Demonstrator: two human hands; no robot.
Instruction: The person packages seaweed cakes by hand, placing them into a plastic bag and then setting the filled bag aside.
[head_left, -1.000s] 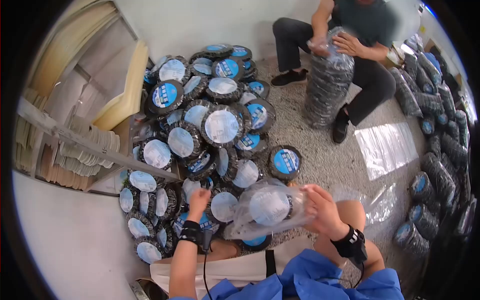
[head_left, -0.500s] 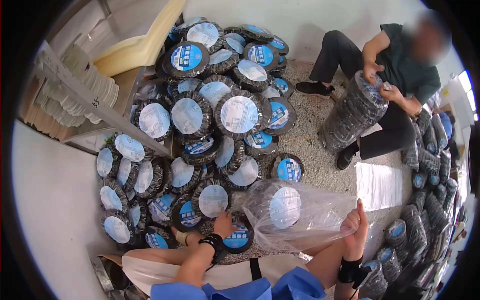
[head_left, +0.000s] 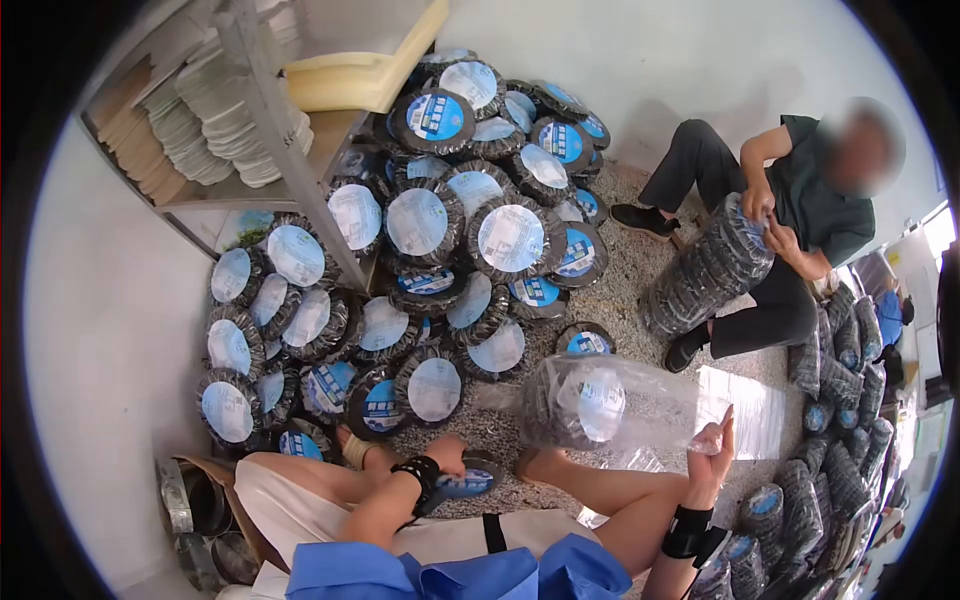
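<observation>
At the near edge of the pile, my left hand [head_left: 448,455] grips the rim of a round black disc pack [head_left: 472,478] with a blue label. The pack is tilted, so its label shows at a slant. Out to the right, my right hand [head_left: 711,447] pinches the end of a clear plastic bag [head_left: 655,402], its forefinger pointing up. The bag lies stretched on its side between my legs and the pile. Inside its left end sit black disc packs, the outer one with a pale round label [head_left: 602,404] facing right.
Many similar disc packs [head_left: 510,238] are heaped ahead, beside a metal shelf [head_left: 300,170] with stacked sheets. A co-worker [head_left: 825,215] sits at right holding a bagged stack [head_left: 710,265]. Bagged stacks [head_left: 800,490] line the right side. Metal tins [head_left: 205,500] stand at lower left.
The view has shifted. My left hand has tipped the disc pack up from the floor. The bag has been drawn straighter and tighter around the packs in it. The co-worker's hands moved slightly.
</observation>
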